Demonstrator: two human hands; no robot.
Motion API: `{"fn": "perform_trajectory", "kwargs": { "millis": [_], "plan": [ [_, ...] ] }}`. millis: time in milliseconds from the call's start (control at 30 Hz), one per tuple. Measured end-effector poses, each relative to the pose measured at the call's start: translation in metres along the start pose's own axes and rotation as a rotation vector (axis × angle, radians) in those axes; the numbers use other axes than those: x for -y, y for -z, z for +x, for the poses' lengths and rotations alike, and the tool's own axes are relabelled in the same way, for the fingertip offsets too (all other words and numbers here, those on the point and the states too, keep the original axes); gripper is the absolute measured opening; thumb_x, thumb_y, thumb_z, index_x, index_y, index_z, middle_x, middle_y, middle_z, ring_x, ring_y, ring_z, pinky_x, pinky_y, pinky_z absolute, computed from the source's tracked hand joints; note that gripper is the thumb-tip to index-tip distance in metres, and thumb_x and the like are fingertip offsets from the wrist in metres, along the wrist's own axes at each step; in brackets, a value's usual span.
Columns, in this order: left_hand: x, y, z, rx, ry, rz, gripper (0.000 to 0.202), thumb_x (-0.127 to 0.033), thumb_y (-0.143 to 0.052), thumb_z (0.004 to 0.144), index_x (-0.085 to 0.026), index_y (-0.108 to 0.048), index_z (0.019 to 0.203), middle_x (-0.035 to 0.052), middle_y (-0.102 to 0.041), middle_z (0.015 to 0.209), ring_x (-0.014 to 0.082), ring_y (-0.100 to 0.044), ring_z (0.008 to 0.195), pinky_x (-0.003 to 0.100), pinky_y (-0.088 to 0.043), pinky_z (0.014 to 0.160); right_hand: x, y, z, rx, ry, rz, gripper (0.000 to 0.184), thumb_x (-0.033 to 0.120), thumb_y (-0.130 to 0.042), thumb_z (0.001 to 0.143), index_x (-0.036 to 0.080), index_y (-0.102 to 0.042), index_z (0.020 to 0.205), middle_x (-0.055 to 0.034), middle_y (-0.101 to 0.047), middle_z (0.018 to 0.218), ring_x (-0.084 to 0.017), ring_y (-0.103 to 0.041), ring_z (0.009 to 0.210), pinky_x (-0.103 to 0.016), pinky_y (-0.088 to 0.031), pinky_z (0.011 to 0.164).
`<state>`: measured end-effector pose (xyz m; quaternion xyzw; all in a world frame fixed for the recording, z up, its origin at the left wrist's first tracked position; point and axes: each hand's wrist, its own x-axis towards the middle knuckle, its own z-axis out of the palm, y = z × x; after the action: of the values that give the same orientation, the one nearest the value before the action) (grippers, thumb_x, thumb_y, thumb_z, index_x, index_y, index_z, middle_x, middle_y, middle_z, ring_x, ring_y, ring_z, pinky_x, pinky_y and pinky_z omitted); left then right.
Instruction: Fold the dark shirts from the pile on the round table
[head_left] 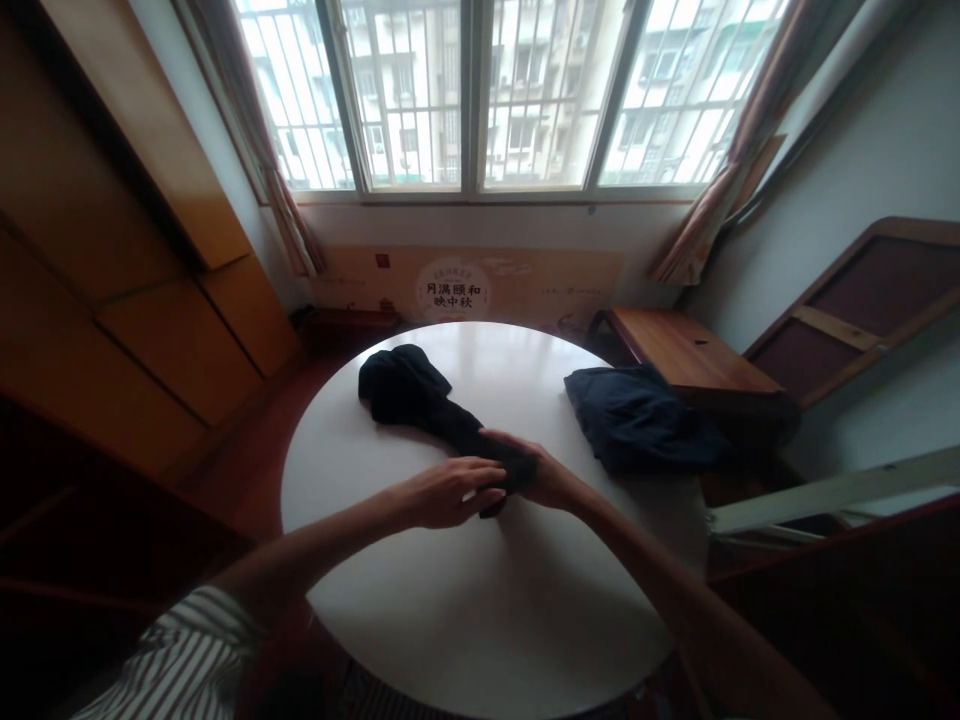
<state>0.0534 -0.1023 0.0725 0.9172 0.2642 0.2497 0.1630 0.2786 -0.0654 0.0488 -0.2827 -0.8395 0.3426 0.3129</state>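
Note:
A long black garment (409, 385) lies on the white round table (360, 540). Its far left end is a bunched heap, and a narrower strip runs from there toward me. Both my hands are at this near end. My right hand (546, 475) is wrapped round it from the right side. From the left, my left hand (454, 490) rests its bent fingers on the cloth, gripping its edge. What kind of garment it is I cannot make out. A dark blue folded garment (637, 415) lies apart at the table's right edge.
Behind the table stands a wooden cabinet (694, 345) on the right, below a leaning framed board (847, 310). Tall wooden cupboards (165, 340) line the left. A barred window (472, 95) with curtains is ahead. A pale rail (832, 490) juts in at right.

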Motion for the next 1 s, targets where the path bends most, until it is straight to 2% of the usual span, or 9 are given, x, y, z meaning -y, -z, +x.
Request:
{"fn": "perform_trajectory", "kwargs": {
  "millis": [100,200,300,433,533,633,800,900,1000],
  "plan": [
    [0.006,0.014,-0.008,-0.092,-0.022,0.012,0.029,-0.021,-0.043,0.100,-0.018,-0.063,0.120,0.0113,-0.068,0.118,0.0203,-0.064,0.112,0.034,-0.052,0.098,0.003,0.003,-0.023,-0.030,-0.131,0.181,0.023,0.035,-0.065,0.086,0.015,-0.071,0.098,-0.0073,-0.072,0.091,-0.022,-0.067,0.083,-0.034,-0.054,0.077],
    [0.053,0.034,-0.020,-0.246,0.188,0.245,0.034,-0.017,-0.045,0.096,-0.018,-0.062,0.125,0.0119,-0.065,0.125,0.0241,-0.059,0.120,0.043,-0.048,0.104,0.005,0.018,-0.057,-0.106,-0.318,0.276,0.036,0.050,-0.070,0.081,0.016,-0.072,0.093,-0.0066,-0.071,0.085,-0.022,-0.066,0.077,-0.033,-0.054,0.069],
    [0.105,0.049,-0.034,-0.296,0.414,0.409,0.042,-0.022,-0.051,0.093,-0.019,-0.056,0.134,0.0129,-0.058,0.136,0.0287,-0.052,0.128,0.049,-0.042,0.109,0.009,0.040,-0.085,-0.100,-0.447,0.221,0.046,0.057,-0.079,0.067,0.017,-0.073,0.091,-0.0076,-0.072,0.088,-0.025,-0.066,0.080,-0.035,-0.055,0.071],
    [0.140,0.059,-0.040,-0.251,0.451,0.392,0.045,-0.035,-0.064,0.086,-0.021,-0.061,0.129,0.0115,-0.063,0.126,0.0289,-0.058,0.117,0.046,-0.048,0.102,0.018,0.060,-0.089,-0.002,-0.418,-0.004,0.037,0.053,-0.078,0.071,0.018,-0.069,0.076,-0.0042,-0.068,0.078,-0.021,-0.063,0.074,-0.031,-0.052,0.067],
    [0.135,0.060,-0.034,-0.294,0.431,0.294,0.028,-0.029,-0.054,0.092,-0.020,-0.070,0.114,0.0093,-0.069,0.101,0.0226,-0.065,0.095,0.038,-0.054,0.089,0.024,0.064,-0.078,-0.082,-0.294,-0.146,0.032,0.049,-0.077,0.075,0.018,-0.067,0.077,-0.0058,-0.069,0.086,-0.022,-0.063,0.080,-0.031,-0.051,0.074],
    [0.106,0.065,-0.029,-0.322,0.448,0.115,0.028,-0.029,-0.050,0.094,-0.018,-0.073,0.105,0.0067,-0.070,0.088,0.0180,-0.064,0.078,0.030,-0.054,0.075,0.024,0.064,-0.073,-0.242,-0.288,-0.237,0.030,0.046,-0.071,0.081,0.019,-0.066,0.089,-0.0053,-0.069,0.083,-0.021,-0.064,0.074,-0.030,-0.051,0.069],
    [0.046,0.082,-0.037,-0.072,0.391,-0.319,0.032,-0.040,-0.057,0.092,-0.017,-0.072,0.108,0.0037,-0.068,0.076,0.0142,-0.062,0.065,0.024,-0.050,0.060,0.024,0.061,-0.071,-0.413,-0.150,-0.548,0.032,0.033,-0.065,0.084,0.020,-0.064,0.113,-0.0115,-0.070,0.105,-0.030,-0.067,0.094,-0.042,-0.054,0.084],
    [0.040,0.084,-0.046,-0.176,0.401,-0.253,0.036,-0.041,-0.058,0.090,-0.018,-0.069,0.117,0.0069,-0.069,0.091,0.0189,-0.067,0.083,0.029,-0.055,0.072,0.030,0.053,-0.063,-0.445,-0.061,-0.797,0.025,0.026,-0.060,0.088,0.019,-0.067,0.111,-0.0165,-0.065,0.117,-0.035,-0.060,0.112,-0.052,-0.049,0.096],
    [0.059,0.078,-0.057,-0.292,0.532,-0.069,0.058,-0.046,-0.069,0.080,-0.019,-0.060,0.130,0.0123,-0.065,0.118,0.0273,-0.061,0.112,0.037,-0.055,0.087,0.035,0.039,-0.051,-0.299,-0.028,-0.772,0.018,0.025,-0.057,0.093,0.018,-0.070,0.103,-0.0151,-0.068,0.106,-0.031,-0.064,0.100,-0.047,-0.052,0.090]
  ]
}}
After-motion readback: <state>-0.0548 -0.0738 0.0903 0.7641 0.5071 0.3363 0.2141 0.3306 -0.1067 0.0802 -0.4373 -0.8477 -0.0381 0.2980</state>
